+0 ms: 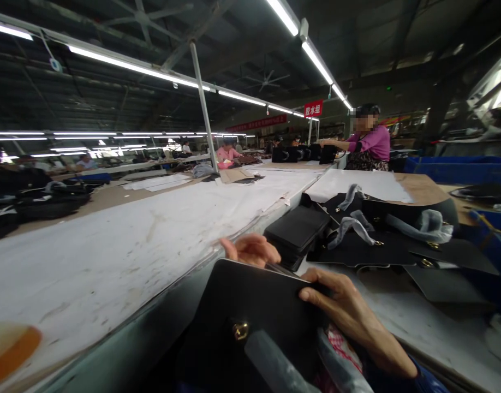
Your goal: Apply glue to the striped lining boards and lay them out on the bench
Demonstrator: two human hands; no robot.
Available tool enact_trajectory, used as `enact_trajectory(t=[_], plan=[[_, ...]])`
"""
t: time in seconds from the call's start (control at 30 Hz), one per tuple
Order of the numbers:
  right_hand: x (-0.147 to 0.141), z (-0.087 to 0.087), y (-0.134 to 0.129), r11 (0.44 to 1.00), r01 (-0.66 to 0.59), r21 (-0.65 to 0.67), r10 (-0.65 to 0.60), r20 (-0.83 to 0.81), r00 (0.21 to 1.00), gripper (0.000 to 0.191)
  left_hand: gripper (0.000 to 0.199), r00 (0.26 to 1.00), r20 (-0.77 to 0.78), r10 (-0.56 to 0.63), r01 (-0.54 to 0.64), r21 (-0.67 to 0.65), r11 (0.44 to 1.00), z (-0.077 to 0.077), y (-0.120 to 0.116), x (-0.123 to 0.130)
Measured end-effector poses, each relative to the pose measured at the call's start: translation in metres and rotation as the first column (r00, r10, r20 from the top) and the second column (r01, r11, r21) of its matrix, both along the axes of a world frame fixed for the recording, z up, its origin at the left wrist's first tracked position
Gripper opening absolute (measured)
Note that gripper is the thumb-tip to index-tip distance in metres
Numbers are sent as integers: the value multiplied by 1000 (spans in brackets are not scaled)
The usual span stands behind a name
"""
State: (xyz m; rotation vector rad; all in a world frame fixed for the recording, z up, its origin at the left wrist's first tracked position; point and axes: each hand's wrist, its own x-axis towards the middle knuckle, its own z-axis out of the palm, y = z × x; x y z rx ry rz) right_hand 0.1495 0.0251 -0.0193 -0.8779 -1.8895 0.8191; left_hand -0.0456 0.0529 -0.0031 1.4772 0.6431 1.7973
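A black handbag (218,295) with a gold metal fitting (240,330) and plastic-wrapped handles (275,360) is tilted up in front of me at the table edge. My right hand (340,297) pinches its upper edge near the right corner, thumb on the near face. Behind that same edge is my left hand (252,250), palm up, thumb apart from the curled fingers; its lower part is hidden by the bag. Just beyond lies a stack of flat black pieces (297,226).
Several black bag pieces (357,248) with wrapped handles lie on the right. A long table covered in white paper (152,234) runs along the left. A blurred orange and white object (13,349) is at the lower left. A co-worker in purple (375,144) stands ahead; blue bins (459,169) stand right.
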Motion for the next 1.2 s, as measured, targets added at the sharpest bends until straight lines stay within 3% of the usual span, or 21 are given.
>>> enact_trajectory(t=[0.1, 0.17, 0.27, 0.37, 0.43, 0.6, 0.77, 0.9, 0.97, 1.1, 1.2], plan=[[13, 4, 4, 994, 66, 84, -69, 32, 997, 33, 78, 945, 244, -220, 268, -189, 945, 1, -32, -15], [19, 4, 7, 991, 75, 114, -82, 62, 995, 32, 77, 918, 290, -271, 349, -266, 899, 1, -48, -28], [23, 2, 9, 989, 73, 128, -86, 101, 991, 31, 61, 955, 35, -294, 293, -250, 923, -1, -56, -49], [22, 0, 9, 988, 85, 128, -101, 128, 987, 31, 42, 920, -370, -127, 68, -170, 983, -3, -54, -63], [21, 0, 10, 987, 86, 138, -107, 155, 982, 30, 33, 858, -513, 33, -96, -96, 991, -4, -53, -66], [14, 0, 13, 983, 32, 182, -74, 229, 971, 28, 18, 757, -582, 297, -328, 55, 943, -7, -52, -61], [-4, -1, 9, 940, -2, 342, -101, 284, 953, 29, 24, 634, -657, 408, -489, 68, 869, -15, -49, -53], [-29, -9, 8, 840, -16, 543, -199, 335, 921, 29, 31, 557, -648, 521, -534, 201, 821, -20, -51, -31], [-41, -15, 10, 822, -28, 568, -226, 371, 901, 30, 30, 518, -616, 593, -529, 314, 788, -23, -53, -19], [-50, -23, 12, 873, -55, 484, -157, 386, 909, 26, 27, 442, -577, 686, -510, 467, 722, -31, -54, -13], [-48, -24, 10, 904, -63, 423, -105, 363, 926, 23, 20, 431, -619, 657, -384, 532, 754, -37, -52, -24]])
